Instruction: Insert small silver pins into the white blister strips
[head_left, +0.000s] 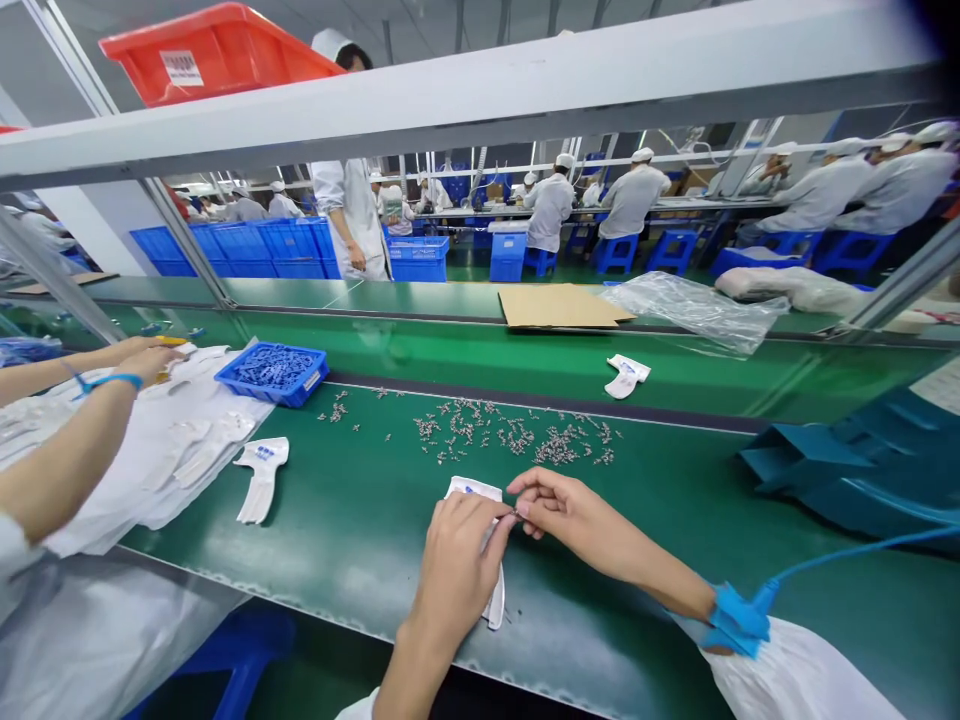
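Note:
My left hand [459, 560] is closed, lying over a white plastic gun-shaped shell [495, 606] on the green bench and hiding its middle. Thumb and index finger of that hand pinch together at a tiny dark metal part [516, 513]. From the other side, the curled fingers of my right hand [559, 508] meet them at the same piece, which is too small to make out fully. Blue bits show at the shell's upper end. Just beyond my hands, many loose small metal parts [555, 443] lie scattered. A blue band circles my right wrist.
Another white shell [262, 478] lies to the left, a third [627, 376] on the belt behind. A blue tray [274, 374] holds blue pieces. A co-worker's hands [146, 360] work at far left. Teal bins [862, 455] stand right; a blue cord [862, 545] trails from my wrist.

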